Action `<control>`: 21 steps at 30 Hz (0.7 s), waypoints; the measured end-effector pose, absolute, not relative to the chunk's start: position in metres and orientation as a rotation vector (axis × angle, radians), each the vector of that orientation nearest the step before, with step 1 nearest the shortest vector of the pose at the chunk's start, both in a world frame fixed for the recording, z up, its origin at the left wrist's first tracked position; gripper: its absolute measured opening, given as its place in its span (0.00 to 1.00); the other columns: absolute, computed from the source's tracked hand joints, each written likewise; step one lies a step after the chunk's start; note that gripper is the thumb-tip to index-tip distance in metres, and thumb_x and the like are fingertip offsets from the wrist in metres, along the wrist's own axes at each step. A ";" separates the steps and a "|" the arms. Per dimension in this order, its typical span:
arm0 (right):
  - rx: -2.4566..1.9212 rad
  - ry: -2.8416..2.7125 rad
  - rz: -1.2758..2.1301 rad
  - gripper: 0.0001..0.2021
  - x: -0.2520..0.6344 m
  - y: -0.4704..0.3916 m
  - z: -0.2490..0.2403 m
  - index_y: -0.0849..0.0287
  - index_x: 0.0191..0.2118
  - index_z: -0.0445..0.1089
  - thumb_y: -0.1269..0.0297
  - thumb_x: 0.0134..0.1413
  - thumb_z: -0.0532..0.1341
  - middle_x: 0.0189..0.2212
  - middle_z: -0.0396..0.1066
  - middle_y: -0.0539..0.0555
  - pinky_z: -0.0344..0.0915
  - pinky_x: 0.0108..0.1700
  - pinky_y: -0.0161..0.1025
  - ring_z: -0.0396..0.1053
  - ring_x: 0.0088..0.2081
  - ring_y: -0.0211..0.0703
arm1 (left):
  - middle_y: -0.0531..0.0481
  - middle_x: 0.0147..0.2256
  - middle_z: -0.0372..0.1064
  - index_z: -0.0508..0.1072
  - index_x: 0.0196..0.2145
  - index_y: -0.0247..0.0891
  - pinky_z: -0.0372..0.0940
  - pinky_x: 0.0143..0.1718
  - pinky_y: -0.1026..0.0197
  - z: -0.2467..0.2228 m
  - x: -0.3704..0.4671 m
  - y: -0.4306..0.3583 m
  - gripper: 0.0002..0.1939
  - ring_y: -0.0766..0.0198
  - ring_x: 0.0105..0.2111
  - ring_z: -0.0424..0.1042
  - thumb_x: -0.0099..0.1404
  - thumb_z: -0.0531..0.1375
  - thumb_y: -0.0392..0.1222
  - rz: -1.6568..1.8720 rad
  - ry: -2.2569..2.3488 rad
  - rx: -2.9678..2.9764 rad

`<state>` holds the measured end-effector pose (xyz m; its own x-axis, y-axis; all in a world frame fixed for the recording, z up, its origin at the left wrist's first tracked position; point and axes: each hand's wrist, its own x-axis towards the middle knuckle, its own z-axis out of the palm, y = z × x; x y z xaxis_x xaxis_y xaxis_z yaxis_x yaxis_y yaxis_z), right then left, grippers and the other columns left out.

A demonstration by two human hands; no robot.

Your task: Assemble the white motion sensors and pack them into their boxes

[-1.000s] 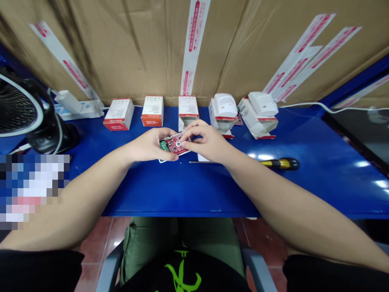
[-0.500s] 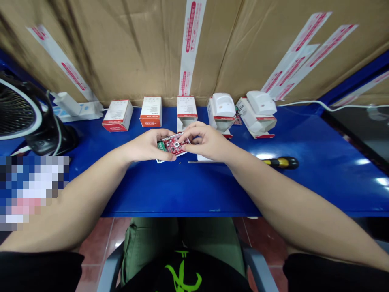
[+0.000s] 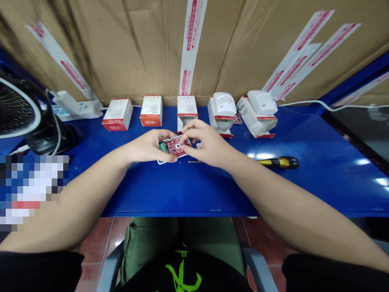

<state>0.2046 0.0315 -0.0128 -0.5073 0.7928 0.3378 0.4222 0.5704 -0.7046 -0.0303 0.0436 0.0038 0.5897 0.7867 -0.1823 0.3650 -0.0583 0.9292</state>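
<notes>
My left hand [image 3: 152, 146] is closed around the left end of a white casing with a red circuit board [image 3: 173, 147] in it. A green block with white letters sits at the board's left end, and a small round component stands near its middle. My right hand [image 3: 204, 142] has thumb and forefinger closed on the board beside that round component; the exact grip is partly hidden by the fingers. Under my right hand and forearm lies a screwdriver [image 3: 282, 163] with a yellow and black handle, its thin shaft pointing left. A tiny screw-like piece lies by the shaft's tip.
Along the back stand detector boxes [image 3: 118, 115], [image 3: 151, 111] and an opened box [image 3: 187, 107]. White detector housings [image 3: 224, 103], [image 3: 261, 102] rest on two more opened boxes. A black fan [image 3: 54, 121] and a power strip [image 3: 80, 111] stand left.
My right hand has shifted slightly, its fingers still at the round component. The board stays in my left hand, nearly unmoved.
</notes>
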 end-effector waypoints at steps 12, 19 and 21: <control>-1.021 -2.353 0.791 0.05 0.204 0.029 -0.011 0.56 0.39 0.70 0.70 0.67 0.58 0.51 0.70 0.59 0.72 0.57 0.49 0.73 0.50 0.48 | 0.50 0.38 0.79 0.79 0.45 0.37 0.70 0.36 0.61 0.003 -0.029 0.043 0.25 0.63 0.34 0.74 0.49 0.74 0.46 0.401 1.011 1.749; -1.015 -2.412 0.614 0.06 0.205 0.025 -0.004 0.56 0.40 0.68 0.68 0.71 0.55 0.50 0.72 0.62 0.72 0.58 0.52 0.74 0.50 0.52 | 0.50 0.39 0.79 0.79 0.46 0.36 0.69 0.36 0.60 -0.001 -0.030 0.046 0.27 0.62 0.34 0.75 0.49 0.73 0.48 0.371 1.040 1.820; -1.005 -2.423 0.571 0.07 0.206 0.024 -0.004 0.56 0.40 0.69 0.68 0.72 0.56 0.50 0.73 0.62 0.73 0.58 0.52 0.75 0.50 0.52 | 0.50 0.39 0.79 0.79 0.46 0.36 0.69 0.36 0.60 0.000 -0.030 0.045 0.27 0.62 0.34 0.75 0.49 0.73 0.48 0.377 1.037 1.814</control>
